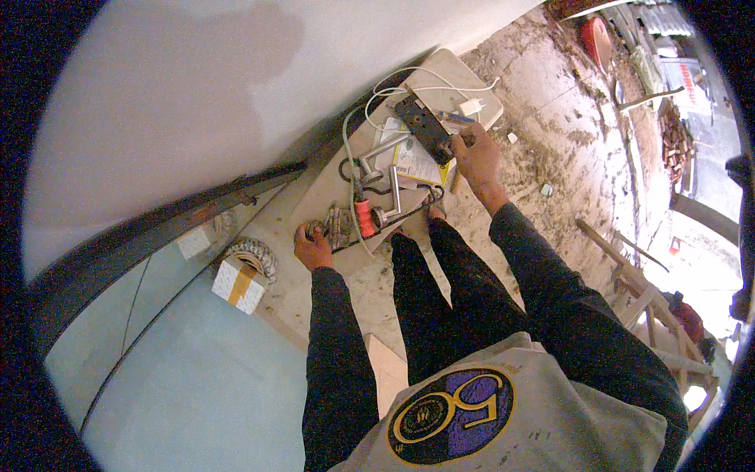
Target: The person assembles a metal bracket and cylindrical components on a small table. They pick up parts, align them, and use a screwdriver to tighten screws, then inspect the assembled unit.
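Note:
My right hand [476,160] has its fingers closed at the near right end of a dark rectangular block with holes [425,127], which looks like a socket strip. My left hand [314,247] is curled at the left side of the bench, beside a metal piece [336,228]; what its fingers hold is hidden. Between the hands are silver lever door handles [394,189], a ribbed orange-red cylinder [365,218] and a thin black bar with a hooked end [409,211]. A printed leaflet [421,164] lies partly under the block.
A white cord with a plug [471,107] loops across the far end of the beige bench [465,69]. A taped white box [239,286] and a coiled roll [255,256] are at left. A pale wall [181,94] rises behind. Wooden framing [653,315] stands at right.

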Demonstrator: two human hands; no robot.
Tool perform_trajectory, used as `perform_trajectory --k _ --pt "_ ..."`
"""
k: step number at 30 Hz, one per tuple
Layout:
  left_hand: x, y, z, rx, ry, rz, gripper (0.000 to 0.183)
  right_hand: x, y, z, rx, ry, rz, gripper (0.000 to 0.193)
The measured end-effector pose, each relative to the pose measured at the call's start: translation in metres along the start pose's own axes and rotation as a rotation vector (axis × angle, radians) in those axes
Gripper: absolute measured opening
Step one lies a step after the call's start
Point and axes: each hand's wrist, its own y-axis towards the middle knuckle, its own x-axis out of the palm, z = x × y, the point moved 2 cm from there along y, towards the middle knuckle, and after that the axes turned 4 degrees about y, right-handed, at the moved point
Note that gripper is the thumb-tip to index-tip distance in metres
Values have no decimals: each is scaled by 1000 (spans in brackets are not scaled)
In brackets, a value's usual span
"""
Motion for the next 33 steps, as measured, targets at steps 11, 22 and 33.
perform_trajectory --k 11,22,33 --pt "2 -1 -1 -9 -54 11 33 3 9 -33 -190 -301 -281 22" --pt "3 -12 -18 -177 -141 -34 38 -18 37 -5 131 200 -504 13" --pt "-1 -36 -26 -278 -162 -39 43 -16 38 27 254 838 -608 14"
